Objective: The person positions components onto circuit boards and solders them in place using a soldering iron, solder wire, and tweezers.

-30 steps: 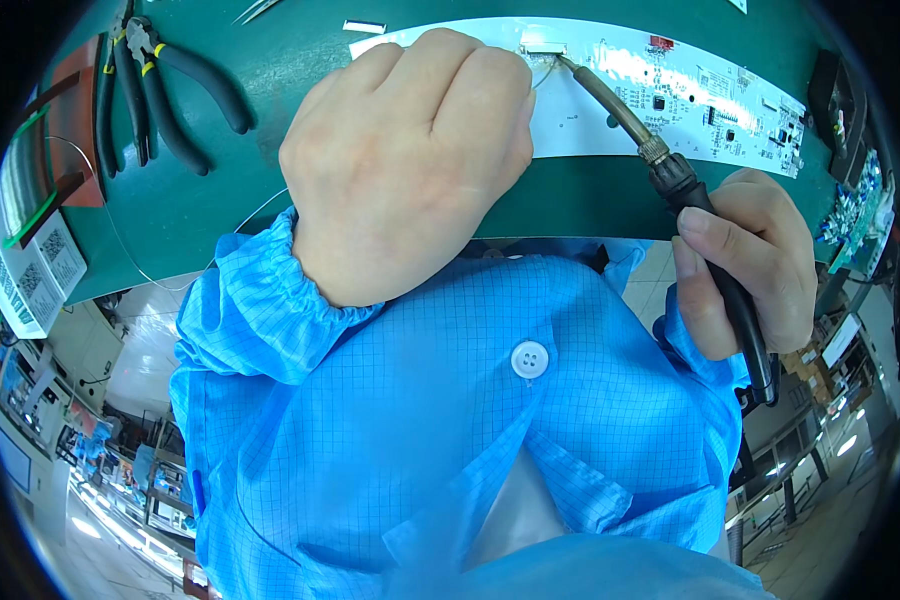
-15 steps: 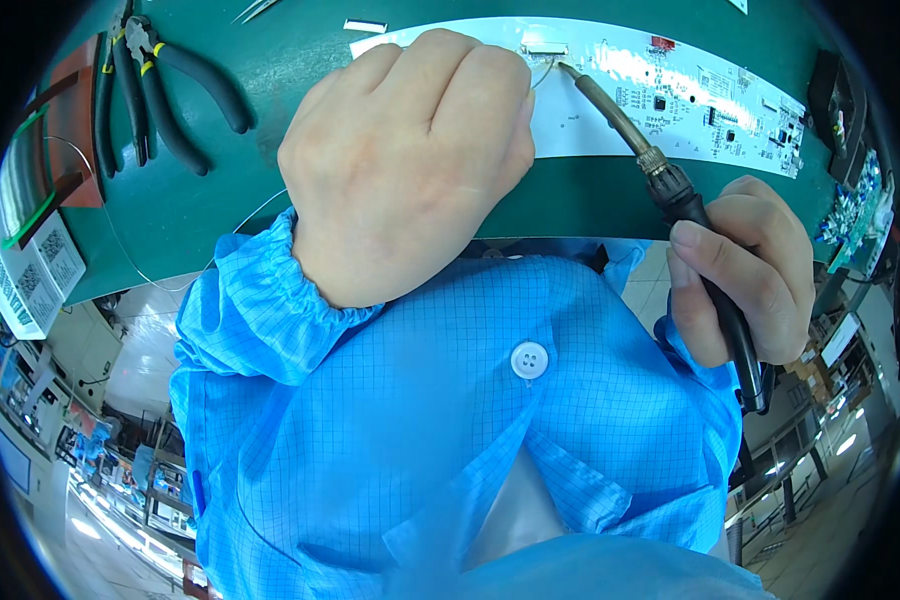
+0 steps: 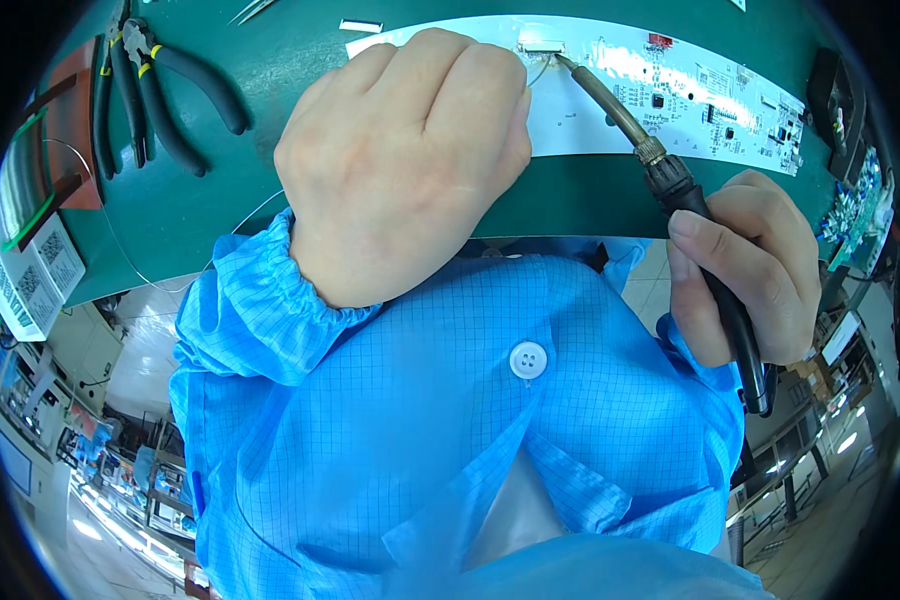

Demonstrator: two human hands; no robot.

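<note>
My left hand is closed, back upward, over the left part of a long white circuit board. A thin solder wire pokes out beyond its fingers toward a white connector near the board's far edge. The fingertips themselves are hidden beneath the hand. On the right, my right hand grips a soldering iron by its black handle, like a pen. The iron slants up and left, its tip at the near side of the connector, beside the wire's end.
Two black-handled pliers lie on the green mat at the left. A spool sits at the far left, with wire looping toward my left sleeve. A small white part lies beyond my left hand; a dark box is at right.
The iron's tip and the board have shifted very slightly left in the picture. My right hand tilts a little differently. Both hands keep their grip.
</note>
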